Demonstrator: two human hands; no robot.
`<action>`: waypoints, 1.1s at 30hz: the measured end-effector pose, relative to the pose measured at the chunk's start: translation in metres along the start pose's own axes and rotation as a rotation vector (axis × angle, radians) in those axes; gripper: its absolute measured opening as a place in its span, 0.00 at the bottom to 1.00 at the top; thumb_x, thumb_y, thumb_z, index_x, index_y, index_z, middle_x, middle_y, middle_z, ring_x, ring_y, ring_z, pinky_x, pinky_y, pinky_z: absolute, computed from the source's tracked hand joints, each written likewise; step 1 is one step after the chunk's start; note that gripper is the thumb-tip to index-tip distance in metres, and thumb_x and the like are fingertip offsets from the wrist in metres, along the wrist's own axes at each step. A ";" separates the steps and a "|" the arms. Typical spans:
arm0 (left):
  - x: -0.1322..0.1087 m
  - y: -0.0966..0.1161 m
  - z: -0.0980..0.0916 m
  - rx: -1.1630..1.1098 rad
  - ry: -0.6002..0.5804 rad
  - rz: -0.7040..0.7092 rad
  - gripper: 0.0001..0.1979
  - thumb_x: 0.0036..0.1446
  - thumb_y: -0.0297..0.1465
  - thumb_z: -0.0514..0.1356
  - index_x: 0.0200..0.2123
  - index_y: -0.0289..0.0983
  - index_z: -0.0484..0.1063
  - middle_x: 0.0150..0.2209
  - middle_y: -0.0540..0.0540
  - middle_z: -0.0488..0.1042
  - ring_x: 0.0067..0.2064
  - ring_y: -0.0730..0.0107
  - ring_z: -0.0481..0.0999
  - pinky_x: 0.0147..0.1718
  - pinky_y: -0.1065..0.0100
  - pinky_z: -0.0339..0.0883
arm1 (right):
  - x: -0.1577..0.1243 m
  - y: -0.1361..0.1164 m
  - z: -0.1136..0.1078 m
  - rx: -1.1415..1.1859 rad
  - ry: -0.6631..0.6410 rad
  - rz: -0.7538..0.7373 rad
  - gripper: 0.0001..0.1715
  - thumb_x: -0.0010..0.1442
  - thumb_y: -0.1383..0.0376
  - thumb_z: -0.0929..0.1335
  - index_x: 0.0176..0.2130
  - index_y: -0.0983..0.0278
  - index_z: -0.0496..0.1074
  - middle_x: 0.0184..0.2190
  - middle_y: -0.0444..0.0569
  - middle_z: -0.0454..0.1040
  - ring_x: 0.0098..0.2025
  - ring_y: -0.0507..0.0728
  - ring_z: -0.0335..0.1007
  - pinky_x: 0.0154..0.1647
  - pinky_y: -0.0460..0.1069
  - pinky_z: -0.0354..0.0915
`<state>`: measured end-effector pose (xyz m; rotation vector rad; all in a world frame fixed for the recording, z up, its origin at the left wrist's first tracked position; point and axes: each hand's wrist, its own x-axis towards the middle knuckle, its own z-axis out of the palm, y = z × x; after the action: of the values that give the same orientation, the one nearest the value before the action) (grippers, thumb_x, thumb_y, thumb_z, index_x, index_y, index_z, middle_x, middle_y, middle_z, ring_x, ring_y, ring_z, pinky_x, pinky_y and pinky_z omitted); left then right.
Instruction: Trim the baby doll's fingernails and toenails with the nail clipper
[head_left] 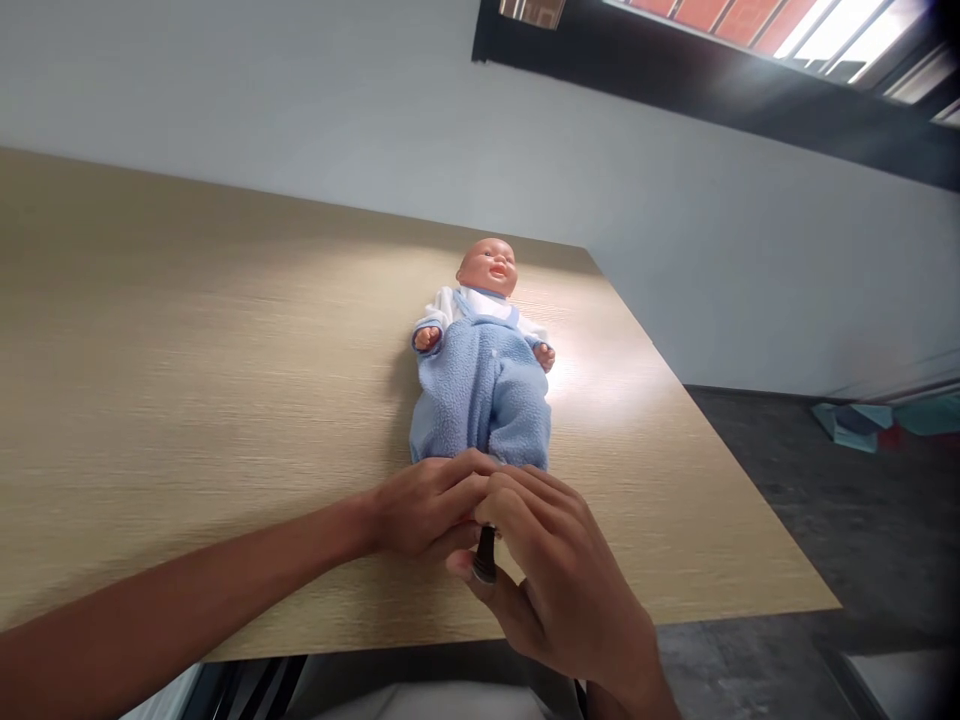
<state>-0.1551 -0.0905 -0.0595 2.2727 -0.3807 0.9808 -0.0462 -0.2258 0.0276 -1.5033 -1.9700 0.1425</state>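
Blue fleece dresses the doll (480, 385), which lies face up on the wooden counter (187, 400). The left hand (424, 505) curls closed over the doll's feet. The right hand (555, 570), touching the left, pinches a small dark object (485, 558) between thumb and fingers.

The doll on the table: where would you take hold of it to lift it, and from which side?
Grip the doll round its blue-clad trunk, coming from above with fingers down both flanks. It lies flat on its back, flanks free; the left hand and the right hand, pinching a dark object, crowd its feet.
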 end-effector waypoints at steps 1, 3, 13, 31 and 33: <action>0.001 0.000 0.000 -0.006 0.002 0.006 0.09 0.70 0.33 0.48 0.48 0.35 0.62 0.44 0.41 0.70 0.43 0.65 0.75 0.38 0.68 0.75 | -0.003 0.002 0.002 0.023 0.058 0.000 0.14 0.70 0.55 0.64 0.36 0.60 0.61 0.30 0.43 0.71 0.35 0.55 0.71 0.39 0.51 0.66; 0.003 0.001 -0.002 -0.020 0.008 0.016 0.09 0.70 0.33 0.50 0.48 0.34 0.62 0.42 0.41 0.70 0.43 0.65 0.75 0.38 0.69 0.75 | -0.013 0.007 0.008 0.071 0.198 0.009 0.20 0.68 0.47 0.65 0.40 0.60 0.63 0.32 0.44 0.74 0.36 0.55 0.74 0.41 0.51 0.69; 0.008 0.003 -0.004 -0.057 0.015 0.034 0.07 0.67 0.27 0.49 0.45 0.35 0.63 0.38 0.42 0.69 0.41 0.65 0.73 0.36 0.70 0.73 | -0.033 0.008 0.017 -0.078 0.330 -0.175 0.09 0.68 0.60 0.68 0.44 0.64 0.68 0.34 0.50 0.75 0.36 0.55 0.75 0.41 0.52 0.75; 0.007 0.003 -0.003 -0.078 0.024 0.034 0.08 0.70 0.30 0.48 0.46 0.34 0.64 0.39 0.42 0.69 0.42 0.65 0.73 0.37 0.69 0.73 | -0.031 0.000 0.015 -0.382 0.130 -0.312 0.13 0.57 0.79 0.67 0.40 0.66 0.72 0.30 0.49 0.72 0.34 0.55 0.69 0.37 0.53 0.72; 0.007 0.003 -0.003 -0.079 0.023 0.031 0.08 0.70 0.30 0.48 0.46 0.34 0.64 0.39 0.41 0.69 0.42 0.65 0.73 0.37 0.69 0.73 | -0.029 0.000 0.016 -0.394 0.134 -0.311 0.11 0.58 0.78 0.67 0.40 0.66 0.72 0.30 0.49 0.72 0.35 0.55 0.69 0.38 0.53 0.73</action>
<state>-0.1535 -0.0907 -0.0515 2.1889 -0.4387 0.9891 -0.0516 -0.2473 0.0024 -1.3682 -2.1758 -0.4921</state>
